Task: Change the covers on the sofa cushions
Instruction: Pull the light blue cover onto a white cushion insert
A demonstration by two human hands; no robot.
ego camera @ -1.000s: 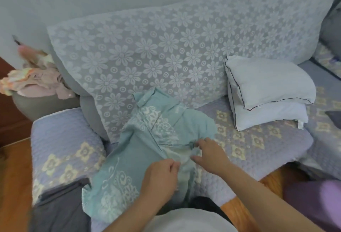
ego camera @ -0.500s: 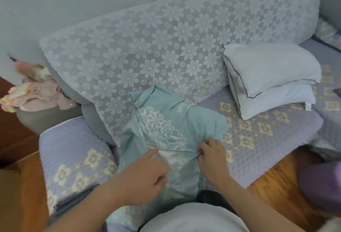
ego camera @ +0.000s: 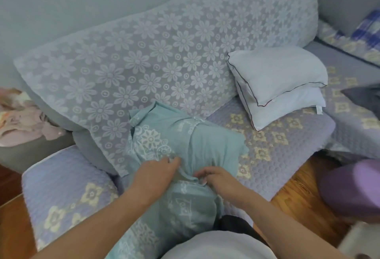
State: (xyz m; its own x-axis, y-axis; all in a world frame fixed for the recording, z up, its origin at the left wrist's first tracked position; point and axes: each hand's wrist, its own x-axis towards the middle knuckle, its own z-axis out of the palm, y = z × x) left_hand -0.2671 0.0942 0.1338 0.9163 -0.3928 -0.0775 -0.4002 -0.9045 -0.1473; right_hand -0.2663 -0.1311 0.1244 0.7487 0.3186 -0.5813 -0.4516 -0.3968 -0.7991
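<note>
A teal cushion cover (ego camera: 207,141) with white floral print lies bunched on the sofa seat (ego camera: 287,141) in front of me, with a cushion inside it. My left hand (ego camera: 156,172) rests on the middle of the cover, its fingertips curled onto a fold of the cloth. My right hand (ego camera: 216,175) pinches the cover's edge just to the right of the left hand. Two bare white cushions (ego camera: 277,85) with dark piping are stacked on the seat to the right, apart from both hands.
A lace flower throw (ego camera: 164,52) covers the sofa back. The padded armrest (ego camera: 67,186) is at the left, with a heap of pink clothes (ego camera: 22,118) behind it. A purple object (ego camera: 353,188) sits at the right over the wooden floor (ego camera: 304,203).
My hands have come close together at the middle of the teal cover; the edge they held stretched apart between them is now bunched. The view has shifted slightly.
</note>
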